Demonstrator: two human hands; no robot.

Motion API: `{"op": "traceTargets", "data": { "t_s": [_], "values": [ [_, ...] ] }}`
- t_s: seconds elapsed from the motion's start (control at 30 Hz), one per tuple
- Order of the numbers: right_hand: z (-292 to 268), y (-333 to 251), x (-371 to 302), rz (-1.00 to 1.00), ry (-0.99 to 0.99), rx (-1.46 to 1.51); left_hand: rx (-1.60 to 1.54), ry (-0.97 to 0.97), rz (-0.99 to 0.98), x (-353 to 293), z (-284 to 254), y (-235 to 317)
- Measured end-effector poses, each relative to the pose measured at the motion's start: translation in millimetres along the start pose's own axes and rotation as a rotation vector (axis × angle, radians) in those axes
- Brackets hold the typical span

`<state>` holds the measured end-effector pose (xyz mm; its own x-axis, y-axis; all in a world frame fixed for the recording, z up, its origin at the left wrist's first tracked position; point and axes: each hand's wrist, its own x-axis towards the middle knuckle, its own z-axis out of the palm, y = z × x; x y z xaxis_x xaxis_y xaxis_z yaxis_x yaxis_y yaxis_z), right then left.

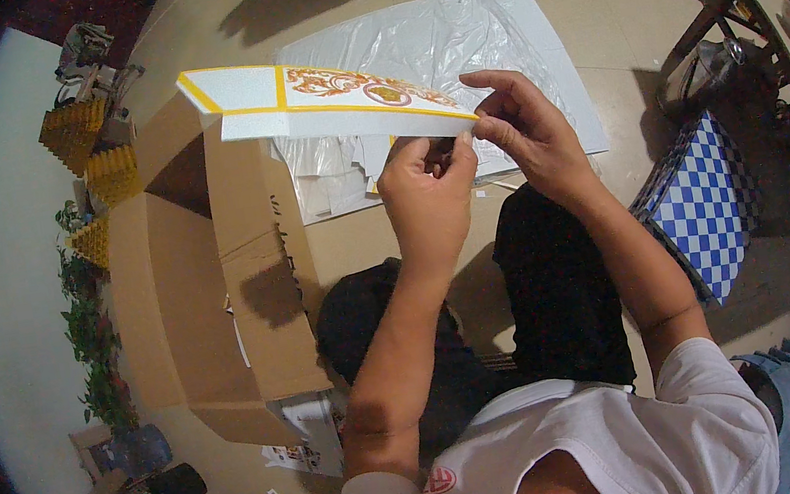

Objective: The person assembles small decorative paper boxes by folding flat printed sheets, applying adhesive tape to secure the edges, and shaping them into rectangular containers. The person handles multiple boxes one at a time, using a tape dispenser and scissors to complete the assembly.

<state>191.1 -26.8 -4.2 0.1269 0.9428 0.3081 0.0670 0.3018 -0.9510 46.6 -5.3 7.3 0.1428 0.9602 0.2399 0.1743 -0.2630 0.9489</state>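
A long white card strip [333,94] with yellow borders and an orange-gold scroll pattern is held up in front of me, its lower edge folded along a crease. My left hand [429,187] pinches the strip's lower edge near its right end, thumb and fingers together. At the very tip of that end, my right hand [530,132] grips the card between thumb and fingers, with the index finger raised and curved. The strip's far left end sticks out freely over the cardboard box. Fingers behind the card are partly hidden.
An open cardboard box [190,296] stands at my left. Beyond my hands, a clear plastic sheet [417,42] covers white board on the floor, with cut white pieces near it. A blue-and-white checkered thing [708,213] stands at right. Plants [89,330] line the left wall.
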Motion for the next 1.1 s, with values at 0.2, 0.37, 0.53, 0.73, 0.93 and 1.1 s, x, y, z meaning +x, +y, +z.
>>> {"op": "traceTargets", "data": {
  "t_s": [0.2,0.37,0.53,0.73,0.93,1.1],
  "values": [
    [0.5,-8.2,-1.8,0.041,0.012,-0.093,0.104,0.036,0.111,-1.4,1.9,3.2],
    [1.1,-14.8,-3.4,0.045,0.028,-0.142,0.051,0.016,-0.041,-7.4,4.5,17.8],
    [4.8,-10.1,-4.4,-0.013,0.048,-0.174,-0.026,0.010,0.033,-7.3,2.2,9.6],
    [-1.3,-4.2,1.8,-0.073,0.107,-0.214,-0.500,-0.142,-0.149,2.5,-10.3,-0.1],
    [-12.4,-10.3,0.3,0.110,-0.074,0.191,-0.736,-0.445,-0.339,8.2,-31.0,10.2],
    [-44.4,-4.0,10.7,0.081,-0.029,0.122,-0.375,-0.787,-0.291,5.4,-44.4,6.1]
  ]
}}
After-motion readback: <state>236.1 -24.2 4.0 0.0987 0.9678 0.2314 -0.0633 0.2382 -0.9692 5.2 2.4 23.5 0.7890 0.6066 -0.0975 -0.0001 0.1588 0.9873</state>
